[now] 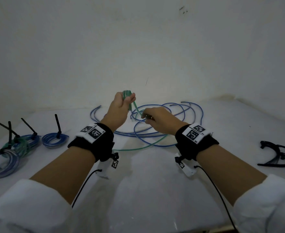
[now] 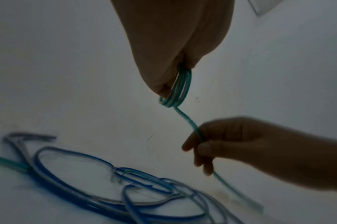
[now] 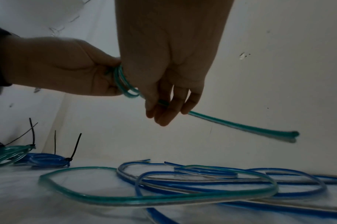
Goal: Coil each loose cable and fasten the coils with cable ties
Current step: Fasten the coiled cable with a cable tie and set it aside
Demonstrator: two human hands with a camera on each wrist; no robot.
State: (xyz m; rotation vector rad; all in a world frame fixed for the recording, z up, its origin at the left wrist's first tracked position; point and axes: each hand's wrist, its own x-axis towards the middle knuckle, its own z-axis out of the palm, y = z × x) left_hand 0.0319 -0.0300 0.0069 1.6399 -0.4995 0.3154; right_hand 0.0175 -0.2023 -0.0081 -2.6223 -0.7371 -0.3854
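Observation:
My left hand [image 1: 123,103] is raised above the white table and grips a small coil of green cable [image 1: 127,95], several loops showing under the fingers [image 2: 180,89]. From the coil [image 3: 125,84] a green strand runs down to my right hand [image 1: 147,117], which pinches it between thumb and fingers [image 2: 200,136]. The strand [image 3: 240,125] passes through the right hand and trails on over the table as a loose green loop [image 3: 163,197]. Loose blue cables [image 1: 163,118] lie tangled on the table under both hands.
Finished blue and green coils [image 1: 17,145] with black cable ties [image 1: 57,126] standing up lie at the left. A bundle of black cable ties [image 1: 279,155] lies at the right. A white wall [image 1: 138,47] stands close behind the table.

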